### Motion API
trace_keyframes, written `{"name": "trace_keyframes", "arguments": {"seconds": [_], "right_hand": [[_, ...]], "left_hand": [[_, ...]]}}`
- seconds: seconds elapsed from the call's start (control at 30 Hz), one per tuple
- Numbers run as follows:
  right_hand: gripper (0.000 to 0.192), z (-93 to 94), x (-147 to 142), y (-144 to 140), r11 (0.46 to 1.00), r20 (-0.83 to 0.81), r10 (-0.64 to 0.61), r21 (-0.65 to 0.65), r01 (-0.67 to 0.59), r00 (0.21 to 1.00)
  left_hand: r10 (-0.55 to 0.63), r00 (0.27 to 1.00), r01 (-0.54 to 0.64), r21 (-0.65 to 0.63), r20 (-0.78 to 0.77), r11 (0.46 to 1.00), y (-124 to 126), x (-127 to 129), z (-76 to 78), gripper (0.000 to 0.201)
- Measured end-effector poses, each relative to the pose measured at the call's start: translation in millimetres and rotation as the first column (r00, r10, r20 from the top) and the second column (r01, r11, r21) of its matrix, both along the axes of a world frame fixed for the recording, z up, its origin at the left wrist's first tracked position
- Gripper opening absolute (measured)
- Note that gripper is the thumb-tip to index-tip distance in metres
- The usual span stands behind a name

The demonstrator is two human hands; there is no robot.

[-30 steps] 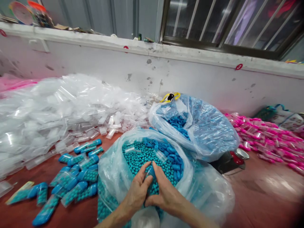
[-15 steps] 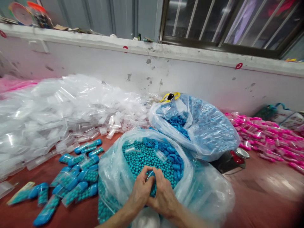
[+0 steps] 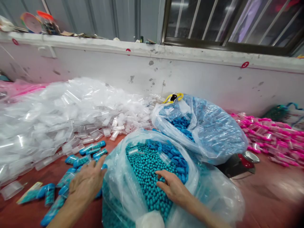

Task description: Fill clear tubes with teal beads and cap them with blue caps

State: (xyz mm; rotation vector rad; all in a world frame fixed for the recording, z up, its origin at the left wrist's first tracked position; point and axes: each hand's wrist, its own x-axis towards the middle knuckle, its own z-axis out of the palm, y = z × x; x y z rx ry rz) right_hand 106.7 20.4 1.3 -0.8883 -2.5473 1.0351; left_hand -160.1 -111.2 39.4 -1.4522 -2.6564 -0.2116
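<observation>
Teal beads [image 3: 147,177] in a plastic bag [image 3: 118,177]; two hands apart.
Left hand [image 3: 86,182] has moved out, open, over filled tubes [image 3: 80,161]; right hand [image 3: 172,186] rests loosely open on beads, holding nothing visible.

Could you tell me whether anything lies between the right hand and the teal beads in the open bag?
Nothing visible does: the right hand rests directly on the teal beads inside the open bag.

My left hand [image 3: 86,183] lay palm down, fingers spread; my right hand [image 3: 173,187] reached forward, fingers loosely curled.
</observation>
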Motion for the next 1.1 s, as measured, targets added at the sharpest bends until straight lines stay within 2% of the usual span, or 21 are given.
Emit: {"name": "trace_keyframes", "arguments": {"seconds": [0.07, 0.17, 0.23, 0.33, 0.4, 0.5, 0.63, 0.73, 0.8, 0.83, 0.97, 1.03, 1.1], "right_hand": [[0.027, 1.7, -5, 12, 0.997, 0.042, 0.005, 0.080, -0.008, 0.999], [0.025, 3.0, -29, 33, 0.948, 0.149, -0.031, 0.316, -0.018, 0.988], [0.026, 1.3, -53, 47, 0.869, 0.235, -0.106, 0.495, -0.025, 0.966], [0.031, -5.4, -85, 68, 0.820, 0.247, -0.176, 0.572, 0.004, 0.953], [0.033, -11.1, -97, 77, 0.810, 0.234, -0.191, 0.586, 0.018, 0.953], [0.027, -15.7, -100, 86, 0.812, 0.217, -0.176, 0.584, 0.017, 0.960], [0.026, -4.9, -80, 90, 0.831, 0.164, -0.078, 0.556, -0.027, 0.983], [0.033, 10.0, -57, 90, 0.842, -0.047, -0.012, 0.539, 0.035, 0.999], [0.034, 18.0, -43, 87, 0.858, -0.202, -0.023, 0.499, 0.123, 0.979], [0.034, 21.0, -37, 85, 0.873, -0.227, -0.053, 0.462, 0.156, 0.972], [0.035, 25.8, -17, 76, 0.937, -0.037, -0.205, 0.280, 0.207, 0.978], [0.032, 23.8, -7, 72, 0.957, 0.073, -0.223, 0.208, 0.204, 0.972], [0.030, 18.9, 2, 68, 0.970, 0.197, -0.205, 0.172, 0.172, 0.959]], "left_hand": [[-0.002, 0.986, 0.007, 0.027, -0.169, 1.000, 7, -1, 3.7, 0.039], [-0.183, 0.968, 0.188, 0.019, -0.170, 0.982, 40, 22, -0.9, 0.034], [-0.307, 0.943, 0.305, -0.038, -0.124, 0.952, 67, 38, -14.3, 0.030], [-0.333, 0.937, 0.333, -0.012, -0.111, 0.943, 104, 48, -43.8, 0.035], [-0.335, 0.940, 0.334, -0.025, -0.070, 0.942, 119, 45, -60.0, 0.032], [-0.314, 0.949, 0.312, -0.042, -0.034, 0.949, 129, 37, -69.8, 0.030], [-0.284, 0.957, 0.288, -0.078, 0.053, 0.954, 134, 29, -65.3, 0.028], [-0.279, 0.950, 0.293, -0.091, 0.143, 0.952, 138, 29, -57.5, 0.027], [-0.274, 0.941, 0.294, -0.080, 0.201, 0.952, 138, 35, -50.8, 0.030], [-0.279, 0.931, 0.304, -0.075, 0.235, 0.950, 135, 40, -47.4, 0.033], [-0.350, 0.833, 0.426, -0.093, 0.428, 0.900, 112, 70, -40.2, 0.031], [-0.339, 0.781, 0.462, -0.120, 0.524, 0.879, 101, 88, -44.0, 0.022], [-0.292, 0.744, 0.447, -0.123, 0.601, 0.886, 97, 107, -52.9, 0.015]]}}
